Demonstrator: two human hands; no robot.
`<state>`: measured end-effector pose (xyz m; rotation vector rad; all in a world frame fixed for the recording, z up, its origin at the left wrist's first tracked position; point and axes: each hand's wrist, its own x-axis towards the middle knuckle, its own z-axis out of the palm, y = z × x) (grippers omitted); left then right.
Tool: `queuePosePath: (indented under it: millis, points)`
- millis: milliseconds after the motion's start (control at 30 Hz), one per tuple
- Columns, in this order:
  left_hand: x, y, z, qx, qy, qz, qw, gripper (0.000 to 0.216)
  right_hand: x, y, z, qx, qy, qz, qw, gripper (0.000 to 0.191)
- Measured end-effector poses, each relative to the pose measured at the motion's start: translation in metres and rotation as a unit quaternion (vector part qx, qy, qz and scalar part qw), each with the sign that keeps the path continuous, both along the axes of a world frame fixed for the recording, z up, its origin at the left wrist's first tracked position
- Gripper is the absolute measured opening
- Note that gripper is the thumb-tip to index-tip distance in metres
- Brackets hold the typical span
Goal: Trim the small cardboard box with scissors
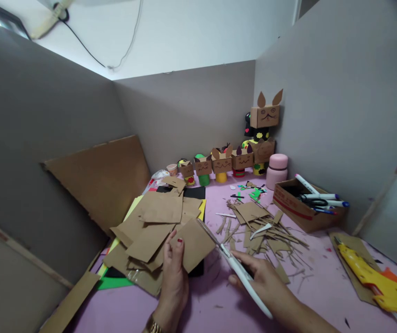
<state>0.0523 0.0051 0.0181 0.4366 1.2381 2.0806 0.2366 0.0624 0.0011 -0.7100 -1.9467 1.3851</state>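
Observation:
My left hand grips a brown cardboard piece, its thumb with a red nail pressed on the near face. My right hand is closed around the white handles of a pair of scissors. The scissor blades lie along the upper right edge of the cardboard piece, pointing up and left. Behind my left hand spreads a pile of cut cardboard sheets over coloured paper. Beyond the scissors lie cardboard scraps and thin strips.
Several cardboard animal figures stand along the back. A pink bottle and a box of markers are at right. A yellow glue gun lies near the right edge. A large cardboard sheet leans on the left partition.

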Motion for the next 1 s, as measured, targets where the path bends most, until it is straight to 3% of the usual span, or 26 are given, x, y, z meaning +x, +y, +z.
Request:
queuePosePath:
  millis: [333,533,700,1000]
  points:
    - [0.005,-0.002,-0.001,-0.008,-0.020,-0.026,0.999,0.058,0.001,0.001,0.000,0.008,-0.006,0.009,1.000,0.049]
    - [0.002,0.000,0.003,-0.008,-0.066,0.016,0.998,0.036,-0.002,-0.002,-0.003,-0.094,0.038,0.013,0.995,0.054]
    - [-0.005,0.002,0.005,-0.007,-0.087,0.044,0.995,0.032,-0.001,-0.001,-0.002,-0.027,0.022,0.015,0.999,0.053]
    - [-0.002,0.000,0.008,0.019,-0.097,0.022,0.995,0.017,-0.002,-0.002,-0.003,-0.017,0.020,0.013,1.000,0.047]
